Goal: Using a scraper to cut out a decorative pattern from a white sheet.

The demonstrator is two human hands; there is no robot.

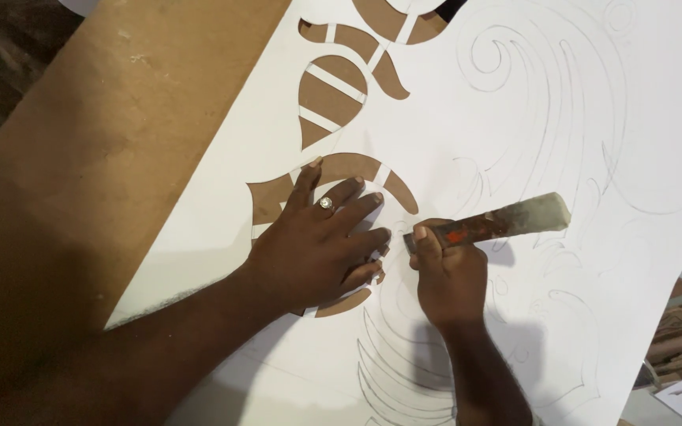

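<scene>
Brown counter (80,134) under white sheet (515,118); both hands at the cut-out edge.
Right hand (447,276) had its grip closed around a cutting tool (487,225), whose long axis ran from lower left to upper right, working end hidden at the left by the thumb, touching the sheet. Left hand (317,244) lay flat, fingers spread, holding nothing, pressing the sheet just left of the tool end, fingertips almost touching it. Cut-out shapes (333,95) lay up and left of the hands; pencil lines (562,87) to the right remained uncut.
</scene>
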